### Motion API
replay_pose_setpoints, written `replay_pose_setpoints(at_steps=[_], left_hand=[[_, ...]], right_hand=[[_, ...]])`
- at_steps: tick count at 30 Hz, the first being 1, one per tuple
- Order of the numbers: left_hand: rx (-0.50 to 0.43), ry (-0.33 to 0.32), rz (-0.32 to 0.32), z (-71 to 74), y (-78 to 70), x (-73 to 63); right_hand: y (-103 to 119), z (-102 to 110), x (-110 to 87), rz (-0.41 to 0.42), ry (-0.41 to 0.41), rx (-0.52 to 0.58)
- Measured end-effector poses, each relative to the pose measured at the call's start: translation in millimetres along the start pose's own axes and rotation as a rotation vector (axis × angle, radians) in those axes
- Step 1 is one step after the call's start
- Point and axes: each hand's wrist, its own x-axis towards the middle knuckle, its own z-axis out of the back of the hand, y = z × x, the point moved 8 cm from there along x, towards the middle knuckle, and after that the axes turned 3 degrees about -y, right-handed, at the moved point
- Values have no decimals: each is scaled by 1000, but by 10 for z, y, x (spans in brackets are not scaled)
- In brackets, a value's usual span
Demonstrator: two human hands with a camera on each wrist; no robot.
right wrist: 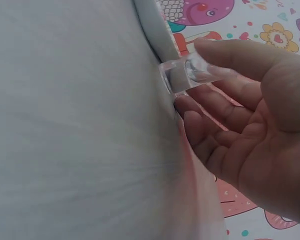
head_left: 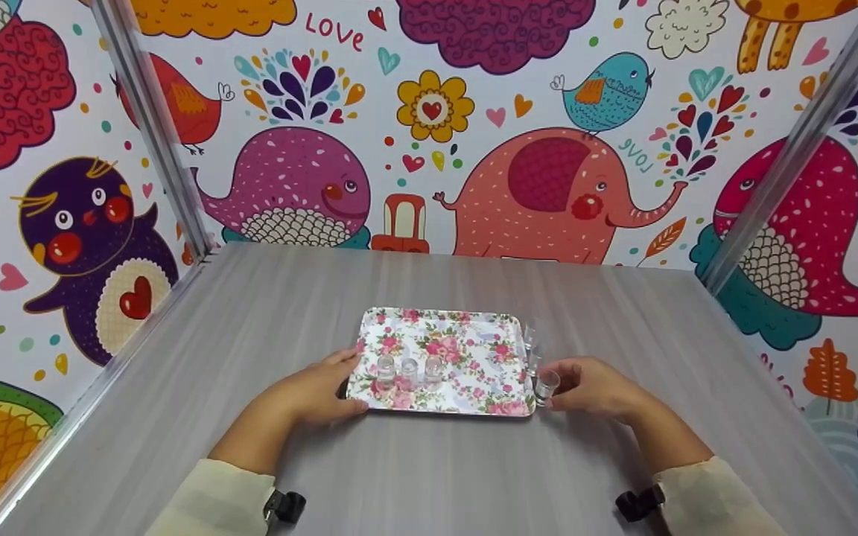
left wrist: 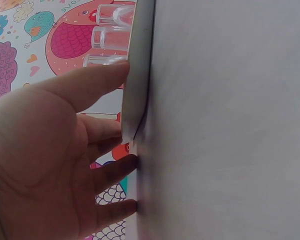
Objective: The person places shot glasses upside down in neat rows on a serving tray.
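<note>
A white tray with a pink floral print (head_left: 466,380) lies on the table. My left hand (head_left: 321,391) holds its near left corner, the thumb against the rim (left wrist: 135,85) and the other fingers along the left side. Three small clear shot glasses (head_left: 409,371) stand in a row on the tray's left half. Just off the tray's near right corner, my right hand (head_left: 593,387) pinches another shot glass (head_left: 547,385) between thumb and fingers. In the right wrist view that glass (right wrist: 187,75) is tilted, its lower end close to the tabletop.
More clear glasses (head_left: 532,350) stand beside the tray's right edge, partly hard to make out. The grey wood-grain table (head_left: 459,476) reaches back to a wall (head_left: 414,171) printed with cartoon animals. Metal posts (head_left: 157,134) rise at the rear corners.
</note>
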Motion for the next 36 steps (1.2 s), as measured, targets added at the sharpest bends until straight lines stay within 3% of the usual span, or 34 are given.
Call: replay_pose_setpoints(at_steps=[14, 22, 31, 36], left_hand=[[-3, -1, 2, 15, -51, -27], [-8, 5, 19, 19, -52, -29], [1, 3, 29, 16, -24, -26], [-2, 4, 29, 14, -31, -33]], right_hand=[[-28, -89, 53, 47, -11, -41], [21, 0, 23, 24, -48, -97], [178, 102, -16, -4, -82, 1], [287, 111, -31, 32, -110, 65]])
